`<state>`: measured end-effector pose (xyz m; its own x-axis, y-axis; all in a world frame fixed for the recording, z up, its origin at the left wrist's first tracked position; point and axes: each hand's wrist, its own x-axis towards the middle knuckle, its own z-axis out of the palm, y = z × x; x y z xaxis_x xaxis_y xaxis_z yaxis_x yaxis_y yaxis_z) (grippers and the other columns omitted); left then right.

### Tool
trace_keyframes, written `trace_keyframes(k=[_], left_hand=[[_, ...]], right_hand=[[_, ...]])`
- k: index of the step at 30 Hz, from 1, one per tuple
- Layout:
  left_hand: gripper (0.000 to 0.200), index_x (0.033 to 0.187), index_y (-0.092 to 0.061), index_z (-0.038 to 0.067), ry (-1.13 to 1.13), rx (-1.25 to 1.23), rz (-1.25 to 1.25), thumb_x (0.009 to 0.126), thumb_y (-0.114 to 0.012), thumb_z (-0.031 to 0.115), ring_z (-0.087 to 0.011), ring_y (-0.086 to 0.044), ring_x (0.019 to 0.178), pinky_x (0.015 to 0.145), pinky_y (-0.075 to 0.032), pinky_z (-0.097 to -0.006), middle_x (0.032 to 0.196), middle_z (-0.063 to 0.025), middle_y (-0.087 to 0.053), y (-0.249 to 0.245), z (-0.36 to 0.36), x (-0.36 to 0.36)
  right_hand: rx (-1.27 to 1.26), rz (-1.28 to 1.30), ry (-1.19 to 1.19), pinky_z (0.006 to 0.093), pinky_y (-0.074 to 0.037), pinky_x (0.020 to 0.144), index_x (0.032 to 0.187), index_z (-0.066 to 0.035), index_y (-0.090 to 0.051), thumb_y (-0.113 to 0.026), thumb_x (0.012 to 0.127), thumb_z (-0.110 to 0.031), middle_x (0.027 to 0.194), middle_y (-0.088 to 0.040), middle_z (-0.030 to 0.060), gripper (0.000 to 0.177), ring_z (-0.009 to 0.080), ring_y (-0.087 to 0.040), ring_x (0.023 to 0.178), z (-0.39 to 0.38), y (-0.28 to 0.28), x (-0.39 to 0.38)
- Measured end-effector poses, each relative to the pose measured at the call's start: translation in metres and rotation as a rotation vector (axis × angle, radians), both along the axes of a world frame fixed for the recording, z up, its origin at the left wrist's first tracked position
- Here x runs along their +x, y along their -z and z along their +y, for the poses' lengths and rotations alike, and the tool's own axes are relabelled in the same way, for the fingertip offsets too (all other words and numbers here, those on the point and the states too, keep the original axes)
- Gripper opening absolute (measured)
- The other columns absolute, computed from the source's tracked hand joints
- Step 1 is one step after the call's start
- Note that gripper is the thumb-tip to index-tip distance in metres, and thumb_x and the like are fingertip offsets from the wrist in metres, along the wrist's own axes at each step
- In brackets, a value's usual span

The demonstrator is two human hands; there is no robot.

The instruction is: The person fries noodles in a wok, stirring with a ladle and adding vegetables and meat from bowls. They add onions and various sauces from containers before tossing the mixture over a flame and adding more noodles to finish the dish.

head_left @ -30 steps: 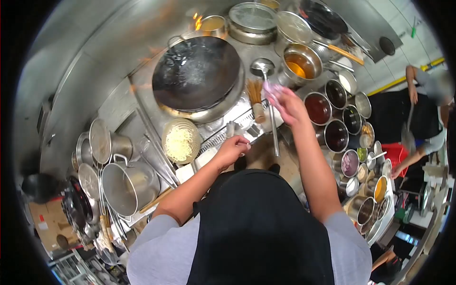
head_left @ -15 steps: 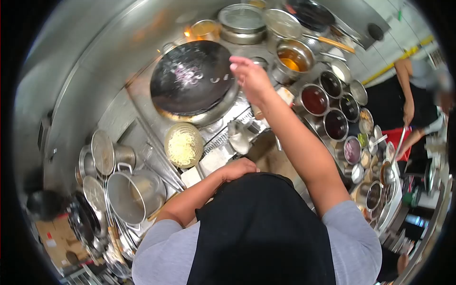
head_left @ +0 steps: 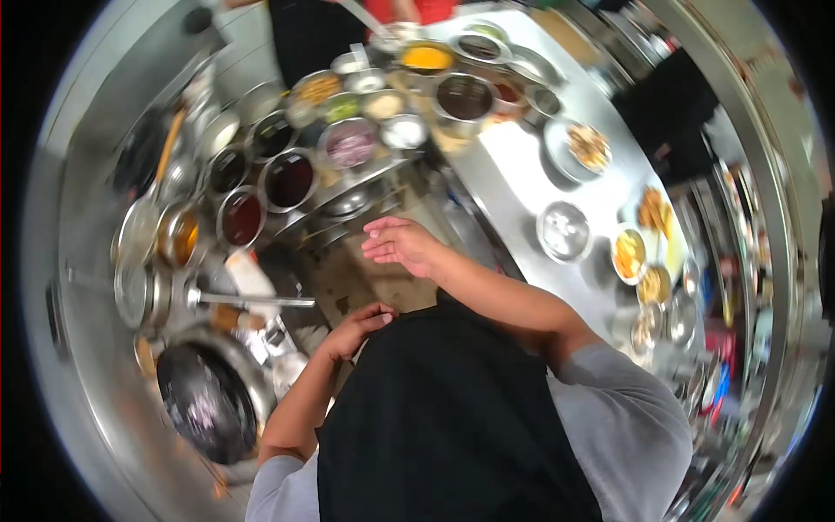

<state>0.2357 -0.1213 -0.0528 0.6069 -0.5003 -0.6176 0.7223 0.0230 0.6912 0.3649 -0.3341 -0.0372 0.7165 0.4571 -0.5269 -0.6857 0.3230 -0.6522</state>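
My right hand point(head_left: 402, 247) is held out in front of my body above the floor, its fingers stretched and nothing in them. Close to my black apron point(head_left: 452, 391), my left hand point(head_left: 361, 331) rests at the waist, fingers fairly straight, with nothing visible in it. At the left, a black wok point(head_left: 184, 370) holds some pale purple slices point(head_left: 205, 412), probably onion. Nearer the right hand are steel pots of dark red sauce point(head_left: 241, 217) and near-black sauce point(head_left: 289, 180), and a bowl of chopped purple onion point(head_left: 350, 143).
On the right runs a steel table point(head_left: 513, 187) with a metal bowl point(head_left: 564, 232), a bowl of yellow pieces point(head_left: 628, 254) and a bowl of brownish pieces point(head_left: 589, 146). A long-handled ladle point(head_left: 252, 299) lies by the stove. Another person in black point(head_left: 317, 39) stands beyond the pots.
My view has swung right: the wok shifts to the lower left and the steel table comes into sight. My right hand has come away from the wok. The left stays at my waist.
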Motion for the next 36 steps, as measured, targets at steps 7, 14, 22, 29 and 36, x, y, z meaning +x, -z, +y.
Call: trace_keyframes(k=[7,14,22,29,36], left_hand=[[0.031,0.096,-0.068,0.008,0.614,0.196,-0.029,0.103,-0.07,0.038,-0.0048,-0.05,0.069,0.061,-0.04,-0.0269,0.079,0.004,-0.057,0.003,-0.175,0.084],[0.037,0.109,-0.066,0.001,0.349,0.371,-0.593,0.097,-0.077,0.033,-0.0181,-0.063,0.079,0.074,-0.052,-0.0369,0.084,-0.0039,-0.065,-0.001,-0.332,0.094],[0.064,0.158,-0.044,0.0,0.444,0.044,-0.551,0.102,-0.071,0.014,-0.02,-0.065,0.119,0.103,-0.054,-0.036,0.137,-0.0124,-0.067,0.037,-0.4,0.107],[0.038,0.139,-0.062,-0.001,0.502,0.156,-0.518,0.104,-0.065,0.012,-0.0201,-0.073,0.104,0.094,-0.057,-0.0335,0.125,-0.012,-0.072,0.042,-0.388,0.111],[0.027,0.125,-0.067,-0.001,-0.029,0.369,-0.468,0.105,-0.065,0.017,-0.0194,-0.077,0.084,0.073,-0.057,-0.0322,0.109,-0.0092,-0.075,0.039,-0.369,0.161]], right_hand=[[0.113,0.029,0.698,0.0424,-0.061,0.088,0.134,-0.001,-0.061,-0.066,0.094,-0.004,0.095,-0.073,0.0118,0.04,0.0256,-0.074,0.088,-0.227,0.007,-0.036],[-0.843,-0.116,1.033,0.0352,-0.058,0.075,0.132,-0.004,-0.061,-0.071,0.094,-0.008,0.104,-0.07,0.0093,0.039,0.0213,-0.069,0.088,-0.418,0.004,-0.019],[-0.626,0.195,0.936,0.039,-0.063,0.075,0.136,0.006,-0.058,-0.069,0.098,-0.009,0.116,-0.066,0.0218,0.042,0.0316,-0.071,0.093,-0.501,0.043,0.038],[-0.713,0.202,0.976,0.0459,-0.065,0.065,0.13,0.008,-0.054,-0.056,0.095,-0.002,0.117,-0.065,0.0221,0.037,0.0354,-0.073,0.087,-0.486,0.068,0.072],[-0.926,0.075,0.668,0.0502,-0.065,0.066,0.139,-0.002,-0.052,-0.053,0.09,0.004,0.115,-0.07,0.0243,0.049,0.0372,-0.074,0.085,-0.496,0.066,0.046]])
